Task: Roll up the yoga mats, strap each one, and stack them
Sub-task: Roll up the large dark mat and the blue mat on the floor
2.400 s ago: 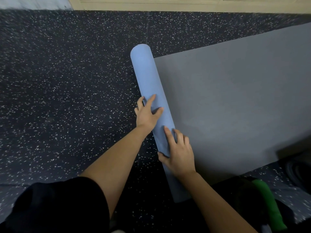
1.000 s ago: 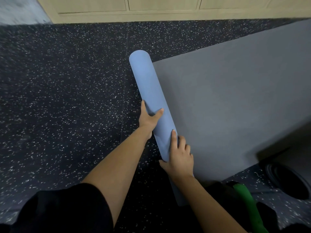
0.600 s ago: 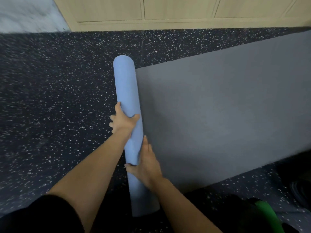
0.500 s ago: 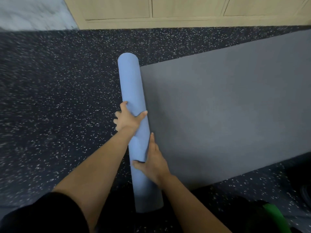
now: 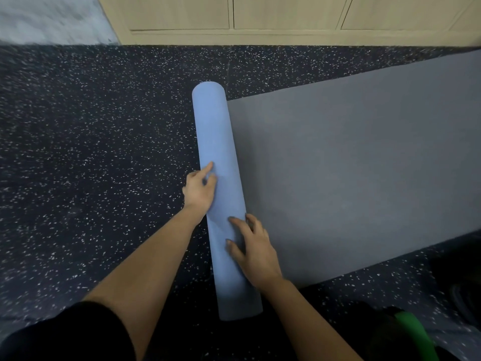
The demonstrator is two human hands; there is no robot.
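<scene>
My left hand (image 5: 199, 190) and right hand (image 5: 253, 248) only press flat on the roll (image 5: 216, 131), so uneven pushing could skew or loosen it

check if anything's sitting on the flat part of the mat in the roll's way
Nothing visible does. The flat grey stretch right of the blue roll lies bare up to the frame's edge, and the left hand and right hand rest directly on the roll.

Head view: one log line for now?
step: roll-up | blue-and-grey foam yoga mat: part rolled | left hand: on roll | right hand: on roll
</scene>
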